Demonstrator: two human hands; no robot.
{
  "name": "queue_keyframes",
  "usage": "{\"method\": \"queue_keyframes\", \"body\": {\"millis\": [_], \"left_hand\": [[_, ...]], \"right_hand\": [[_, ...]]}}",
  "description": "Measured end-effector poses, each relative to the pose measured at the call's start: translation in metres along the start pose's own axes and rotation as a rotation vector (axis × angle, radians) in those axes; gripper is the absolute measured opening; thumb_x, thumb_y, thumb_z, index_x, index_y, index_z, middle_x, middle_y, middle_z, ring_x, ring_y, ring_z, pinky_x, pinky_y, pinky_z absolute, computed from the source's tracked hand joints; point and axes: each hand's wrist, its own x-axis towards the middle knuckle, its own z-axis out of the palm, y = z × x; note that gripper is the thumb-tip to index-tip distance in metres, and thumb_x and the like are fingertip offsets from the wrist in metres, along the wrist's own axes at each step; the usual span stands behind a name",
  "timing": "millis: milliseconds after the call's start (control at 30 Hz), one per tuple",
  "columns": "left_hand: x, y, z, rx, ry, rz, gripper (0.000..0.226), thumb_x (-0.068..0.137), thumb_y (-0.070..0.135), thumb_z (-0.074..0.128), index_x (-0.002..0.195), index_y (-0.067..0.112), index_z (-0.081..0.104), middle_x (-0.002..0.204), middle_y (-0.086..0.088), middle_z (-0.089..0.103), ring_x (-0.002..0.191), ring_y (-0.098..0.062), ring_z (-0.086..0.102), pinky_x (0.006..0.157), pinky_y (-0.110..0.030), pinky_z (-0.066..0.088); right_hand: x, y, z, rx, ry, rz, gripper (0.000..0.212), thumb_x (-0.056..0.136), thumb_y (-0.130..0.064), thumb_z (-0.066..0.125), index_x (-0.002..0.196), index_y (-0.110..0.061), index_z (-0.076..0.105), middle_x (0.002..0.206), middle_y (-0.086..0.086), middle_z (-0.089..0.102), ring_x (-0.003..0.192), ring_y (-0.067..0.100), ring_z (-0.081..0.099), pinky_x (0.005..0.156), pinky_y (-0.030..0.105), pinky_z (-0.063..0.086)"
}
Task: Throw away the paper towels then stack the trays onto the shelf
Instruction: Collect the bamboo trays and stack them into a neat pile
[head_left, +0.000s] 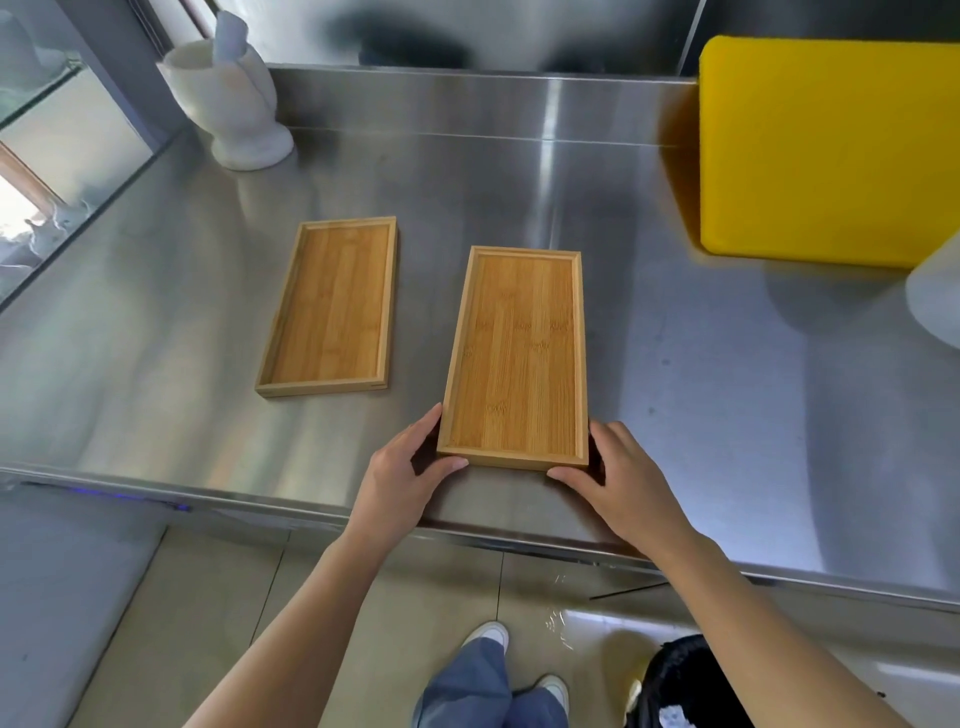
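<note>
Left hand (402, 467) and right hand (618, 478) pinch the near tray's (514, 353) closest corners (likely for a level lift); second tray (330, 306) lies at ten o'clock.

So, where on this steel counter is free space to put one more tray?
Bare steel lies behind both trays, between the far tray and the mortar, and right of the held tray, before the yellow board. The front edge is crowded by both hands.

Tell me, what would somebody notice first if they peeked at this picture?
Probably the big yellow board leaning at the back right of the shiny steel counter. Next, two wooden trays: the near tray, gripped at its front corners by the left hand and right hand, and the far tray, lying alone to its left.
</note>
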Motion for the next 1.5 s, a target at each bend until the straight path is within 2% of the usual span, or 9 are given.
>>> {"method": "queue_keyframes", "body": {"millis": [400,533,667,800,933,1100,1267,1367,1500], "left_hand": [[-0.001,0.004,0.002,-0.013,0.031,-0.026,0.056,0.084,0.012,0.066,0.136,0.015,0.045,0.114,0.014,0.057,0.107,0.000,0.052,0.081,0.011,0.032],[-0.001,0.006,0.001,-0.003,0.021,-0.031,0.056,0.085,0.011,0.065,0.136,0.016,0.045,0.114,0.015,0.055,0.108,0.002,0.050,0.087,0.001,0.034],[-0.001,0.006,0.000,0.006,0.008,-0.028,0.056,0.084,0.013,0.066,0.136,0.017,0.046,0.117,0.012,0.058,0.107,0.001,0.052,0.083,0.007,0.035],[-0.002,0.006,-0.008,-0.045,-0.023,-0.032,0.053,0.086,0.023,0.063,0.136,0.017,0.045,0.122,0.010,0.055,0.114,-0.005,0.051,0.097,-0.018,0.041],[-0.002,0.007,-0.032,-0.058,0.127,-0.032,0.044,0.088,0.027,0.059,0.130,0.016,0.050,0.121,0.007,0.052,0.113,-0.010,0.048,0.095,-0.026,0.037],[0.027,0.002,-0.077,-0.018,0.376,-0.061,0.038,0.088,0.023,0.060,0.124,0.009,0.056,0.119,-0.005,0.056,0.111,-0.019,0.051,0.091,-0.028,0.037],[0.067,-0.019,-0.113,0.103,0.337,-0.184,0.056,0.088,0.030,0.059,0.137,0.009,0.042,0.140,-0.014,0.045,0.130,-0.028,0.041,0.108,-0.036,0.032],[0.084,-0.037,-0.123,0.134,0.287,-0.299,0.066,0.087,0.035,0.060,0.142,0.010,0.033,0.149,-0.015,0.033,0.138,-0.029,0.030,0.115,-0.040,0.026],[0.094,-0.049,-0.128,0.089,0.186,-0.467,0.072,0.088,0.037,0.057,0.146,0.013,0.022,0.159,-0.012,0.009,0.145,-0.027,0.011,0.117,-0.040,0.014]], "right_hand": [[0.001,-0.003,-0.005,-0.019,-0.043,0.009,0.060,0.086,-0.041,0.055,0.135,-0.014,0.036,0.127,0.006,0.050,0.112,0.018,0.051,0.089,0.023,0.042],[0.002,-0.004,-0.006,-0.019,-0.054,0.018,0.060,0.086,-0.039,0.056,0.136,-0.014,0.035,0.128,0.005,0.050,0.114,0.018,0.051,0.089,0.021,0.041],[0.002,-0.004,-0.007,-0.017,-0.074,0.031,0.062,0.085,-0.042,0.057,0.136,-0.016,0.035,0.128,0.004,0.049,0.112,0.016,0.050,0.088,0.021,0.041],[0.001,-0.010,-0.025,-0.036,-0.159,0.081,0.071,0.080,-0.053,0.056,0.139,-0.021,0.031,0.133,-0.001,0.047,0.112,0.015,0.049,0.092,0.030,0.045],[0.013,-0.024,-0.056,0.002,-0.045,0.119,0.071,0.081,-0.057,0.050,0.138,-0.017,0.036,0.111,-0.005,0.049,0.093,0.014,0.054,0.083,0.032,0.049],[0.046,-0.088,-0.059,0.037,0.011,-0.076,0.050,0.088,-0.042,0.053,0.130,-0.016,0.045,0.106,-0.004,0.052,0.090,0.013,0.053,0.079,0.027,0.046],[0.091,-0.155,-0.006,0.015,-0.206,-0.150,0.057,0.090,-0.038,0.052,0.137,-0.010,0.037,0.136,0.009,0.049,0.120,0.022,0.049,0.101,0.037,0.040],[0.115,-0.174,0.030,0.135,-0.326,0.019,0.071,0.089,-0.042,0.052,0.145,-0.011,0.021,0.153,0.009,0.027,0.140,0.023,0.028,0.112,0.037,0.026],[0.136,-0.185,0.052,0.442,-0.358,0.276,0.079,0.089,-0.041,0.053,0.147,-0.011,0.008,0.157,0.005,0.014,0.143,0.023,0.018,0.114,0.037,0.020]]}}
